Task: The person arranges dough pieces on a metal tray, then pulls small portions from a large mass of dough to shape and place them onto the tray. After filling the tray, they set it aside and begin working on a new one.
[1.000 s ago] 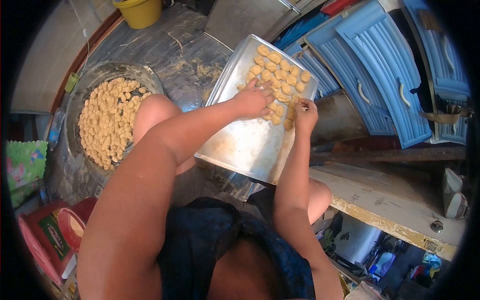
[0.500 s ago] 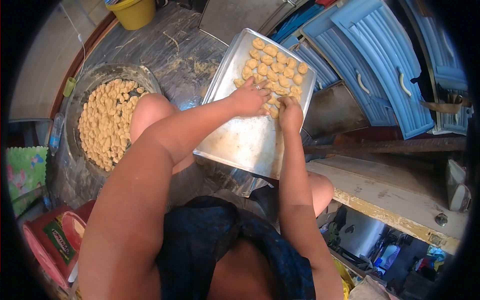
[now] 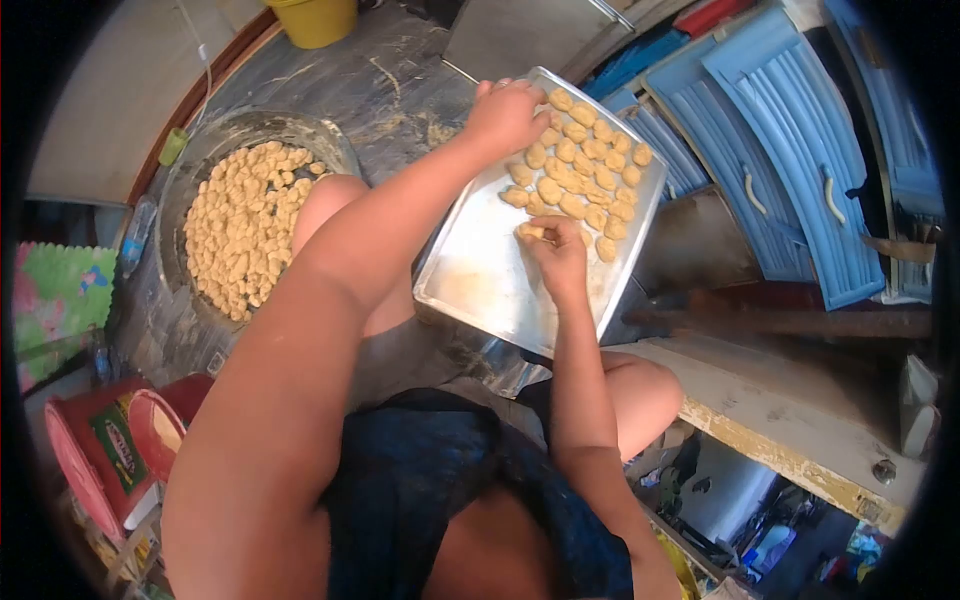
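Observation:
A metal tray [image 3: 480,285] lies tilted across the person's lap, with rows of dough pieces [image 3: 572,180] on its upper part. My left hand [image 3: 507,120] is at the tray's upper left edge, its fingers over the rim and beside the top dough pieces; its fingertips are partly hidden. Lower down, my right hand [image 3: 556,250] pinches a dough piece [image 3: 531,231] just below the rows. On the floor to the left, a large round basin [image 3: 172,225] holds a heap of similar dough pieces.
A yellow bucket [image 3: 315,20] stands at the top. Blue cabinet doors [image 3: 775,130] and a worn wooden shelf [image 3: 780,400] are on the right. At the left are a plastic bottle [image 3: 138,237], a floral cloth [image 3: 62,300] and red containers [image 3: 105,450].
My left hand has moved up and away from the dough rows to the tray's edge. My right hand has shifted down and left, now pinching a piece. The view has shifted slightly.

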Available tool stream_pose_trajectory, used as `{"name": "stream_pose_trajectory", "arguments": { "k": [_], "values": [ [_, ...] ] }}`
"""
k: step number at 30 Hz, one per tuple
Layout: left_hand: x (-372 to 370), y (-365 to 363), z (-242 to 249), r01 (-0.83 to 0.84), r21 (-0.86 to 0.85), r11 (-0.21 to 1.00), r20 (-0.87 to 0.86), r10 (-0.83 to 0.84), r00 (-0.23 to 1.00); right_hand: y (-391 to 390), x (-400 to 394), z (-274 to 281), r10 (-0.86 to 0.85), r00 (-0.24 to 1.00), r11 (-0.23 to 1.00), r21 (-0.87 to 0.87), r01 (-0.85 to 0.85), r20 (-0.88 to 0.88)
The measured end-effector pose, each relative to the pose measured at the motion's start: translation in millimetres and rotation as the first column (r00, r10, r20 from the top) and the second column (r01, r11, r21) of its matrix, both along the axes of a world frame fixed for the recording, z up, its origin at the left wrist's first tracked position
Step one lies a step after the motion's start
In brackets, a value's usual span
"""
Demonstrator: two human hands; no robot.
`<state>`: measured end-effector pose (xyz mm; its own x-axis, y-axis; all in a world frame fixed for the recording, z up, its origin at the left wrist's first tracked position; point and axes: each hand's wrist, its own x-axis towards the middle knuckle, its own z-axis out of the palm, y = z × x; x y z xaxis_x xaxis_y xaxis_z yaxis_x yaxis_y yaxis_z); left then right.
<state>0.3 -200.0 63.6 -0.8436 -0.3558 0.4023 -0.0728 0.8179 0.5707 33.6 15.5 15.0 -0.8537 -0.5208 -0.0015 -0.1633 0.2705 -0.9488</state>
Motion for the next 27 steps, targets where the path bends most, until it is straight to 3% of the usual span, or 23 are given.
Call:
{"name": "stream_pose_trajectory", "arguments": {
  "k": [1,3,4,5,7,9,11,13,15,17,20,22,23,25,27],
  "values": [
    [3.6,-2.6,-1.4,-0.018,-0.011,1.0,0.005,0.018,1.0,-7.2,6.2,-5.4,0.018,1.0,1.0,-0.011,-0.018,0.005],
    [4.3,-7.5,-3.3,0.0,-0.02,1.0,0.05,0.001,0.999,-23.9,18.3,-18.3,-0.062,0.96,0.995,0.058,0.081,-0.271],
    [5.2,-8.7,2.6,0.053,0.009,0.999,0.225,-0.054,0.973,-28.6,21.6,-17.6,-0.06,0.941,0.995,0.049,0.081,-0.332],
    [7.2,-6.4,7.4,0.094,0.055,0.994,0.391,-0.108,0.914,-28.1,20.8,-13.7,0.032,0.866,0.967,0.235,0.1,-0.499],
    [18.1,0.0,2.8,0.333,0.1,0.938,0.487,-0.338,0.805,-30.3,17.6,-18.1,0.043,0.813,0.975,0.203,0.094,-0.581],
    [26.4,15.5,-5.7,0.507,0.074,0.859,0.549,-0.46,0.698,-31.9,15.8,-24.1,0.069,0.79,0.973,0.216,0.082,-0.609],
    [24.5,27.6,-23.7,0.546,0.019,0.838,0.586,-0.451,0.673,-27.8,14.4,-20.7,0.091,0.759,0.969,0.232,0.08,-0.644],
    [22.7,35.4,-26.2,0.378,0.034,0.925,0.547,-0.334,0.768,-34.7,17.1,-16.9,0.188,0.704,0.926,0.362,0.105,-0.685],
    [14.4,38.4,-41.9,0.39,-0.017,0.921,0.542,-0.319,0.777,-41.3,22.6,-12.8,0.224,0.707,0.892,0.433,0.128,-0.671],
    [18.6,36.6,-23.3,0.45,0.0,0.893,0.602,-0.359,0.713,-45.5,29.9,-11.8,0.237,0.648,0.879,0.444,0.174,-0.724],
    [6.8,42.7,-22.8,0.44,-0.051,0.897,0.605,-0.323,0.728,-43.9,33.6,-9.7,0.336,0.641,0.832,0.537,0.142,-0.69],
    [16.5,30.5,-2.7,0.403,-0.047,0.914,0.589,-0.3,0.75,-51.5,41.3,7.9,0.161,0.854,0.901,0.428,0.079,-0.496],
    [27.7,20.2,20.7,0.371,-0.02,0.929,0.56,-0.297,0.774,-59.1,40.8,10.6,0.183,0.851,0.9,0.431,0.055,-0.492],
    [63.0,-13.1,58.3,0.265,0.068,0.962,0.461,-0.265,0.847,-75.9,37.8,15.3,0.045,0.732,0.981,0.17,0.097,-0.68],
    [109.8,-56.1,83.1,0.116,0.196,0.974,0.271,-0.167,0.948,-131.9,49.4,65.1,0.091,0.778,0.987,-0.049,-0.154,-0.622]
  ]
}}
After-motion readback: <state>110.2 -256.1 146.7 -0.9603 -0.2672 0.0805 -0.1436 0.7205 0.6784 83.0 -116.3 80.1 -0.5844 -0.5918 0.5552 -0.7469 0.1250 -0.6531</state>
